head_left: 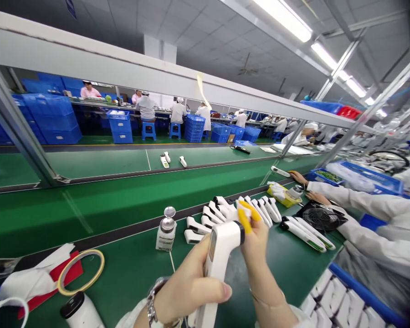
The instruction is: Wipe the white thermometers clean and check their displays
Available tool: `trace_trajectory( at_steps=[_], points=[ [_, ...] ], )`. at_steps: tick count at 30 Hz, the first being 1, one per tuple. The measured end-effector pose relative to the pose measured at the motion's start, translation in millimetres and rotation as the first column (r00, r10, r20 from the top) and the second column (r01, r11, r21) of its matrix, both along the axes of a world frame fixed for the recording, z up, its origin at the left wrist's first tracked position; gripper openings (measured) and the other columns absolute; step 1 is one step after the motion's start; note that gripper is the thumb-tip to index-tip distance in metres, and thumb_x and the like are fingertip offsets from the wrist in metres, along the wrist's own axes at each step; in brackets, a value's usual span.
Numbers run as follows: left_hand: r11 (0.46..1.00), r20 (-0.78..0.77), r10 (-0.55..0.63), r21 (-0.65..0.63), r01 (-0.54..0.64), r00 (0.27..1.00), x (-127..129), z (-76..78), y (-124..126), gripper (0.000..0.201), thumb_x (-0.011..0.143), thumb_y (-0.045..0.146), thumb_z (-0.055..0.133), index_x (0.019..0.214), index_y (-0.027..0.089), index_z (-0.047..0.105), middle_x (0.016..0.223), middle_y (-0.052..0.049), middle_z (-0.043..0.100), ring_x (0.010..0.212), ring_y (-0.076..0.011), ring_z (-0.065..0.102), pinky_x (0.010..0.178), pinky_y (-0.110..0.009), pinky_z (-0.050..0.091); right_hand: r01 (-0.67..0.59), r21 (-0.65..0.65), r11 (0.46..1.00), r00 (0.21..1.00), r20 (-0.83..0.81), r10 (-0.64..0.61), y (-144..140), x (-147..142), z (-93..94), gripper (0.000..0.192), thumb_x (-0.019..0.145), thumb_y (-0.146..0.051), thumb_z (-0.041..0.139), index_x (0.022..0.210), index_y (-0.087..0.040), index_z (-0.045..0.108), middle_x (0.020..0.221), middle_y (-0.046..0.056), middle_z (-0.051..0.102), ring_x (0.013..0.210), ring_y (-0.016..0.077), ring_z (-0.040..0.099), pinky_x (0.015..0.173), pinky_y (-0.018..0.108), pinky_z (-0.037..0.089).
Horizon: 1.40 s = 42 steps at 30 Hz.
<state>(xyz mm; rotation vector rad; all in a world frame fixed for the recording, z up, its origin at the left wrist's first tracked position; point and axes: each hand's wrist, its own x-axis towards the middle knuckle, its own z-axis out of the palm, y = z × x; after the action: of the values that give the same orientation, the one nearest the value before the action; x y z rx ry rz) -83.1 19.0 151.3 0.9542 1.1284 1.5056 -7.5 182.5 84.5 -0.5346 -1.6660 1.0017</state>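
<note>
We are holding a white handheld thermometer (216, 264) upright over the green bench (130, 269), right in front of us. Our left hand (187, 287) is wrapping its fingers closed around the thermometer's handle, thumb lying across the front, which is keeping the body steady with its head turned up toward the other hand. Our right hand (256, 241) is pressing against the thermometer's head, fingers closed on a small white cloth (243, 210); yellow finger covers (248, 218) are sitting on the fingertips, likely so that bare skin is not marking the plastic.

Just beyond the thermometer, a row of white thermometers (232, 212) is lying side by side on the bench, within easy reach of both hands. To the left of the thermometer a small bottle with a metal pump cap (166, 230) is standing upright, close enough for wetting the cloth. Further left of the thermometer a roll of tape (81, 271) is lying flat. To the right of the thermometer a small black fan (320, 217) is resting on the bench, and a co-worker's sleeve (358, 202) is reaching in beside it.
</note>
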Motion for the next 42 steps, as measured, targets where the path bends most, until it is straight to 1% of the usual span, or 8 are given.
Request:
trace_trajectory(
  at_steps=[3,6,8,13,19,26,33,42],
  points=[
    [0.994,-0.151,0.113,0.015,-0.113,0.982,1.6,-4.6,5.4,0.062,0.059,0.016,0.062,0.119,0.025,0.05,0.115,-0.003,0.049,0.108,-0.0263,0.041,0.094,-0.036,0.032,0.109,0.17,0.979,0.992,-0.079,-0.097,-13.5,32.9,21.5,0.025,0.081,-0.02,0.06,0.106,-0.022,0.061,0.098,0.005,0.061,0.091,0.0209,0.058,0.078,0.036,0.048],
    [0.977,-0.299,0.211,0.053,-0.205,0.931,4.6,-9.4,10.2,0.063,0.06,0.01,0.059,0.12,0.027,0.048,0.123,-0.002,0.043,0.116,-0.0256,0.037,0.101,-0.037,0.028,0.062,0.42,0.905,0.996,-0.084,-0.029,-37.9,46.5,40.0,0.029,0.075,-0.015,0.064,0.102,-0.026,0.064,0.093,0.005,0.059,0.082,0.0203,0.058,0.067,0.033,0.05],
    [0.967,-0.369,0.255,0.08,-0.243,0.894,7.0,-10.7,11.3,0.063,0.06,0.008,0.058,0.119,0.029,0.048,0.123,-0.002,0.041,0.117,-0.0246,0.038,0.102,-0.036,0.028,-0.023,0.485,0.874,0.999,-0.026,0.04,-47.7,46.1,47.2,0.036,0.073,-0.012,0.063,0.106,-0.027,0.062,0.092,0.005,0.058,0.079,0.0192,0.058,0.064,0.031,0.05],
    [0.956,-0.451,0.289,0.091,-0.278,0.845,10.8,-11.8,10.5,0.07,0.059,0.003,0.057,0.12,0.036,0.046,0.125,0.001,0.039,0.119,-0.0229,0.038,0.103,-0.036,0.03,-0.228,0.483,0.845,0.973,0.134,0.186,-48.1,45.5,46.7,0.045,0.074,-0.005,0.055,0.114,-0.025,0.057,0.091,0.006,0.055,0.075,0.0178,0.057,0.063,0.032,0.05],
    [0.962,-0.482,0.262,0.061,-0.266,0.837,9.9,-12.1,10.5,0.073,0.06,0.003,0.057,0.124,0.035,0.044,0.13,-0.001,0.035,0.123,-0.0256,0.035,0.104,-0.039,0.027,-0.219,0.422,0.879,0.975,0.128,0.181,-47.8,51.2,48.7,0.044,0.075,-0.007,0.054,0.114,-0.028,0.055,0.089,0.005,0.054,0.07,0.0174,0.057,0.059,0.032,0.049],
    [0.976,-0.342,0.219,0.082,-0.203,0.914,7.9,-8.4,9.5,0.061,0.063,0.007,0.059,0.12,0.027,0.049,0.123,-0.003,0.043,0.115,-0.0252,0.04,0.101,-0.036,0.03,-0.318,0.456,0.831,0.948,0.173,0.268,-49.9,50.5,55.2,0.04,0.068,-0.008,0.058,0.103,-0.027,0.061,0.082,0.003,0.055,0.067,0.0167,0.055,0.06,0.032,0.049],
    [0.994,-0.193,0.091,-0.044,-0.102,0.977,3.5,-10.9,5.5,0.066,0.063,0.014,0.061,0.126,0.024,0.044,0.124,-0.004,0.049,0.107,-0.0265,0.044,0.095,-0.037,0.033,-0.213,0.396,0.893,0.976,0.056,0.208,-46.1,49.8,52.9,0.046,0.074,-0.003,0.058,0.111,-0.029,0.057,0.091,0.004,0.053,0.072,0.0154,0.055,0.058,0.027,0.048],
    [1.0,0.059,0.015,-0.028,-0.013,0.998,1.9,-18.5,5.0,0.068,0.063,0.019,0.059,0.128,0.022,0.041,0.106,-0.004,0.055,0.098,-0.0257,0.048,0.084,-0.036,0.038,-0.464,0.417,0.782,0.874,0.357,0.328,-45.1,55.6,65.4,0.04,0.07,-0.004,0.053,0.102,-0.027,0.06,0.083,0.003,0.051,0.068,0.0161,0.05,0.055,0.03,0.041]
  ],
)
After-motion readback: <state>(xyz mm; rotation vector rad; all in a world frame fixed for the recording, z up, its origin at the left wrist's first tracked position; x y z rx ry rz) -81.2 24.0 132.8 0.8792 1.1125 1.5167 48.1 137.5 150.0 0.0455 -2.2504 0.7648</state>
